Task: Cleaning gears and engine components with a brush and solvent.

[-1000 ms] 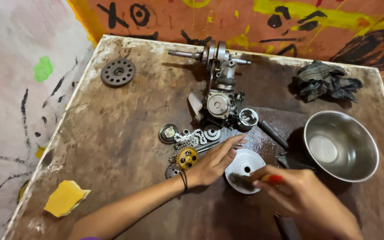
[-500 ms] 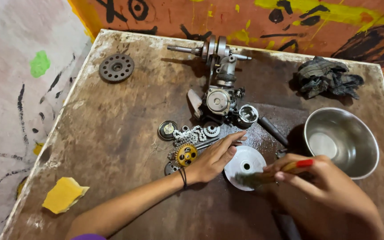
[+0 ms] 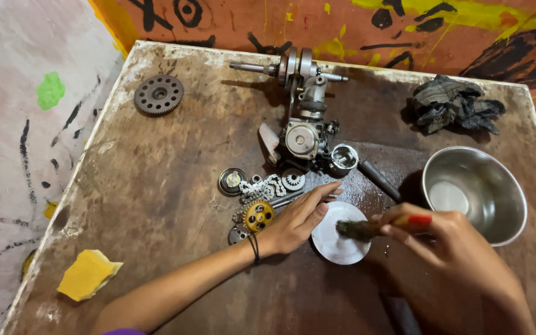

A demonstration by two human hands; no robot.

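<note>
A round white part (image 3: 336, 239) is lying on the tabletop (image 3: 156, 186), steadied at its edge by the flat, open fingers of the left hand (image 3: 296, 217). A brush (image 3: 376, 226) is gripped in the closed right hand (image 3: 454, 248), its bristles laid on the part, with a steel bowl (image 3: 474, 192) just beside.

Bowl (image 3: 474, 192) right of disc (image 3: 337, 239); crankshaft (image 3: 299, 68) behind.

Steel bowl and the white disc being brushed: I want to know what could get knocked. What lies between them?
In the head view, only the right hand gripping the red-handled brush fills the stretch between steel bowl and white disc.
</note>
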